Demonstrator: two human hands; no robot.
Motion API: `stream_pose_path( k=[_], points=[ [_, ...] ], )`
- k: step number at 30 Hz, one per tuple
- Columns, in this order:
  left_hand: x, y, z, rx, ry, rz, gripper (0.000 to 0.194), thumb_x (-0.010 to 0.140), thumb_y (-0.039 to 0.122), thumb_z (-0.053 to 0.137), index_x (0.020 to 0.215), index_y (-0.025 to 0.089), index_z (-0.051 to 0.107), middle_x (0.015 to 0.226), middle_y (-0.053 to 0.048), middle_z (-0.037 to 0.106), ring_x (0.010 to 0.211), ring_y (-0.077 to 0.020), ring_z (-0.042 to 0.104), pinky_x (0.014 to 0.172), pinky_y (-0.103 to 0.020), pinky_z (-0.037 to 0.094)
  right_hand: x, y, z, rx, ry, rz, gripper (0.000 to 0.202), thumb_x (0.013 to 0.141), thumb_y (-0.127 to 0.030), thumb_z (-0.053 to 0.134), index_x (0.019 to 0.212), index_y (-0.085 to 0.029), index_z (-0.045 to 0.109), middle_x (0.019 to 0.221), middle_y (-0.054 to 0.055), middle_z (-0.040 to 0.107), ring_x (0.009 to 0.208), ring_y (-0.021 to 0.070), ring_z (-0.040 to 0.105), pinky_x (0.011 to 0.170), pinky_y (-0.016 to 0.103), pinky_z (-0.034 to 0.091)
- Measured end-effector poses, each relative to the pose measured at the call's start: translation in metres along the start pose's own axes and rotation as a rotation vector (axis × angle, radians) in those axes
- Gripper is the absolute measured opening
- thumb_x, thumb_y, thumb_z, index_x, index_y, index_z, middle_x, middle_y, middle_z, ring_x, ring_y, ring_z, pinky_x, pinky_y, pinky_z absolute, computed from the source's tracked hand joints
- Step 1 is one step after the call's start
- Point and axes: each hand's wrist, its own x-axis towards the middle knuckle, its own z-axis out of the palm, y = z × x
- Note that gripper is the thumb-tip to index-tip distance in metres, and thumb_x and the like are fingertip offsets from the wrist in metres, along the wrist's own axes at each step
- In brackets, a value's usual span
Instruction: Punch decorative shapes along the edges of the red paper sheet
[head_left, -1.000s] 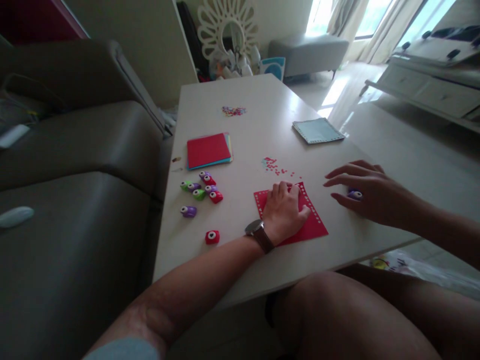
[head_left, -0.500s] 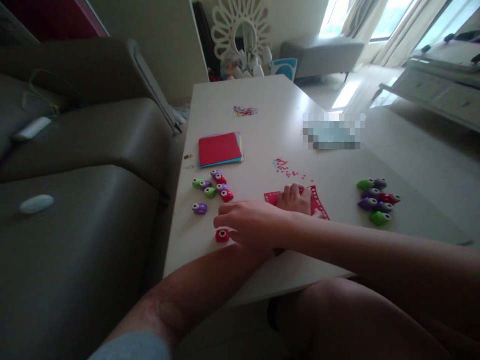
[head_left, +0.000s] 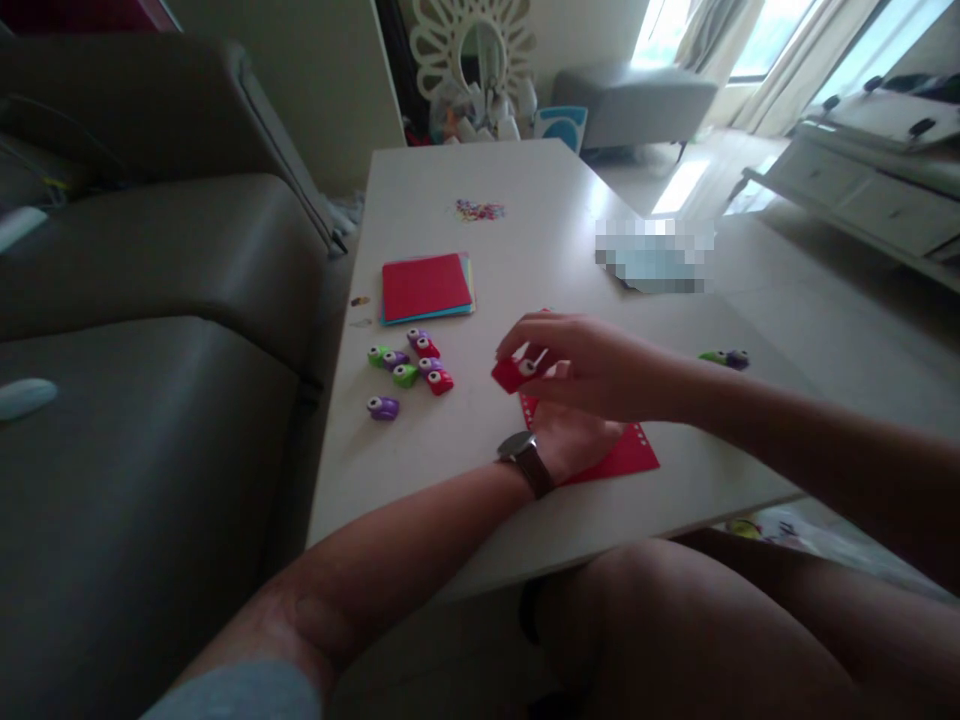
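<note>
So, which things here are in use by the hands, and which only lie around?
In use:
- right hand holding the red punch
- left hand resting on the red sheet

Lying about:
- cluster of small punches
- paper stack
- punches at right
- confetti pile

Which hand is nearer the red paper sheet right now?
Left. The left hand rests flat on the red paper sheet, pinning it to the table. The right hand is raised above it, its fingers holding a red punch.

Home living room – sofa (head_left: pixel 150 300), low table (head_left: pixel 525 180), curtained window (head_left: pixel 750 40) (bright)
</note>
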Motion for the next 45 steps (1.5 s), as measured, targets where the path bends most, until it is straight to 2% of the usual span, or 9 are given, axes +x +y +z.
stream_pose_path(
  k=[3,5,8,11,15,22,29,35,45],
  points=[
    [0.001,-0.002,0.001,0.05,0.03,0.013,0.029,0.094,0.039,0.058,0.112,0.017,0.063,0.119,-0.013,0.064,0.119,-0.0324,0.052,0.105,-0.049,0.044,-0.045,0.018,-0.034,0.053,0.093,0.157,0.03,0.084,-0.04,0.072,0.11,-0.024,0.069,0.101,0.005,0.073,0.087,0.0202,0.069,0.077,0.035,0.059],
    [0.002,-0.002,0.002,0.081,0.062,0.016,0.031,0.09,0.037,0.063,0.113,0.016,0.06,0.123,-0.013,0.06,0.118,-0.0309,0.051,0.104,-0.046,0.046,-0.077,0.033,-0.042,0.109,0.157,0.282,0.031,0.081,-0.043,0.075,0.104,-0.023,0.069,0.095,0.006,0.073,0.085,0.0212,0.069,0.078,0.037,0.059],
    [0.003,-0.003,0.003,0.093,0.075,0.025,0.033,0.089,0.036,0.064,0.115,0.017,0.056,0.124,-0.011,0.057,0.116,-0.0284,0.051,0.104,-0.044,0.046,-0.114,0.054,-0.037,0.177,0.213,0.438,0.038,0.08,-0.05,0.076,0.105,-0.023,0.066,0.091,0.006,0.073,0.077,0.0193,0.068,0.07,0.035,0.057],
    [0.003,-0.003,0.004,0.091,0.075,0.02,0.033,0.089,0.035,0.063,0.115,0.018,0.055,0.124,-0.011,0.055,0.115,-0.0282,0.05,0.104,-0.044,0.045,-0.132,0.068,-0.028,0.058,0.134,0.487,0.038,0.084,-0.051,0.071,0.108,-0.023,0.07,0.09,0.006,0.071,0.071,0.0175,0.065,0.065,0.032,0.054],
    [0.003,-0.004,0.005,0.079,0.079,0.013,0.033,0.089,0.034,0.063,0.116,0.017,0.053,0.123,-0.011,0.054,0.115,-0.0283,0.05,0.104,-0.045,0.045,-0.138,0.077,-0.026,-0.105,0.027,0.465,0.027,0.084,-0.046,0.068,0.093,-0.021,0.074,0.096,0.009,0.069,0.073,0.0175,0.066,0.066,0.031,0.054],
    [0.004,-0.004,0.005,0.058,0.093,0.004,0.031,0.088,0.03,0.062,0.114,0.017,0.05,0.121,-0.012,0.054,0.116,-0.0284,0.05,0.105,-0.045,0.046,-0.15,0.09,-0.028,0.036,-0.019,0.513,0.032,0.079,-0.041,0.069,0.105,-0.023,0.073,0.104,0.009,0.071,0.078,0.0189,0.07,0.064,0.03,0.056],
    [0.004,-0.004,0.007,0.028,0.123,0.007,0.035,0.087,0.029,0.062,0.117,0.016,0.048,0.124,-0.014,0.053,0.119,-0.0288,0.049,0.107,-0.046,0.045,-0.152,0.09,-0.026,0.078,-0.056,0.604,0.026,0.08,-0.046,0.072,0.092,-0.023,0.07,0.075,0.004,0.073,0.069,0.0198,0.069,0.06,0.032,0.053],
    [0.005,-0.005,0.009,0.024,0.137,-0.003,0.034,0.087,0.029,0.062,0.116,0.018,0.046,0.123,-0.012,0.053,0.119,-0.028,0.05,0.107,-0.046,0.046,-0.15,0.09,-0.025,-0.029,-0.096,0.574,0.024,0.08,-0.045,0.074,0.086,-0.022,0.071,0.078,0.005,0.075,0.07,0.0215,0.068,0.063,0.034,0.052],
    [0.006,-0.005,0.009,0.03,0.136,0.005,0.035,0.087,0.029,0.062,0.114,0.015,0.047,0.123,-0.015,0.054,0.116,-0.0301,0.05,0.107,-0.046,0.046,-0.149,0.088,-0.025,-0.07,-0.125,0.587,0.024,0.08,-0.044,0.072,0.083,-0.02,0.07,0.075,0.003,0.072,0.068,0.0177,0.064,0.062,0.03,0.047]
  ],
)
